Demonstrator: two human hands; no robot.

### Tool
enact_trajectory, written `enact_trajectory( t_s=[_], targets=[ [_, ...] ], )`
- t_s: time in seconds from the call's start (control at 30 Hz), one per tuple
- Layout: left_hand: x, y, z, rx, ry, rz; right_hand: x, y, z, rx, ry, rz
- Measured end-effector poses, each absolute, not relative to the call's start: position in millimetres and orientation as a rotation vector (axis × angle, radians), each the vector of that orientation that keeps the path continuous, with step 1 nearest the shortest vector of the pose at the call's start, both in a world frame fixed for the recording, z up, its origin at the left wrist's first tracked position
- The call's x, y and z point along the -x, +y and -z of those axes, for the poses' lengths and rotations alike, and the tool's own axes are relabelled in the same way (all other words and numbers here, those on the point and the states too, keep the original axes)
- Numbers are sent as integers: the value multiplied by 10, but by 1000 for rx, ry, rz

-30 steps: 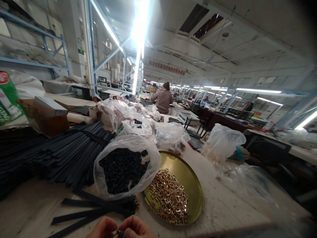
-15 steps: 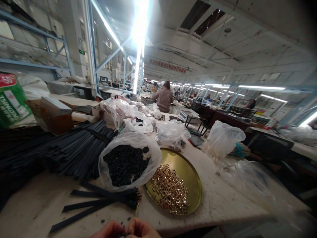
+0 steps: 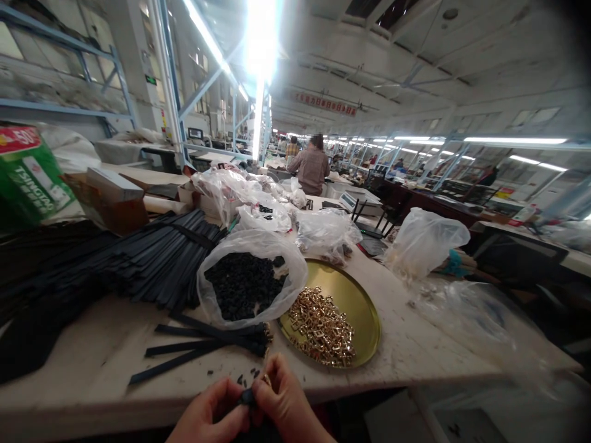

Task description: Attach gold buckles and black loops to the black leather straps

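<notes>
My left hand and my right hand meet at the bottom edge, in front of the table's near edge. Both pinch a small black strap piece between thumb and fingers; a gold buckle shows at my right fingertips. Just beyond lie three finished black straps with gold ends. Behind them an open plastic bag of small black loops leans on a round gold tray with a heap of gold buckles.
A big stack of black straps covers the table's left. Several plastic bags and cardboard boxes stand further back. A person in a brown jacket works at the far end. A dark chair stands right.
The view has tilted down, so my hands show more fully. They still work the same small black piece together.
</notes>
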State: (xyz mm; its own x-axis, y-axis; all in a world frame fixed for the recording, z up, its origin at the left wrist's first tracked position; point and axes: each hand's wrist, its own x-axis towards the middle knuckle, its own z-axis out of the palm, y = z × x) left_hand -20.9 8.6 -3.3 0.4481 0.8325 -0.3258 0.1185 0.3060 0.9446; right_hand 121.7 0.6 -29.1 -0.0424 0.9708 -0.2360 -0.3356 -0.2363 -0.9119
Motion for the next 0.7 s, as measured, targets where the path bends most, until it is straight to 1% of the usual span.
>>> enact_trajectory(
  t_s=[0.07, 0.17, 0.33, 0.53, 0.6, 0.7],
  targets=[
    [204, 89, 42, -1175, 1023, -569, -1248, -28, 263, 1127, -919, -1536],
    [197, 79, 2, -1156, 1072, -535, -1318, -66, 218, 1090, -1046, -1723],
    [171, 66, -89, -1042, 1067, -575, -1368, -60, 174, 971, -748, -2009],
    [196, 85, -14, -897, 992, -561, -1383, -29, 239, 1007, -679, -2100],
    [207, 100, -3, -897, 1013, -515, -1409, -31, 269, 1111, -824, -2023],
    [211, 118, -9, -1052, 1062, -446, -1449, -63, 297, 1313, -1303, -1611]
  ],
)
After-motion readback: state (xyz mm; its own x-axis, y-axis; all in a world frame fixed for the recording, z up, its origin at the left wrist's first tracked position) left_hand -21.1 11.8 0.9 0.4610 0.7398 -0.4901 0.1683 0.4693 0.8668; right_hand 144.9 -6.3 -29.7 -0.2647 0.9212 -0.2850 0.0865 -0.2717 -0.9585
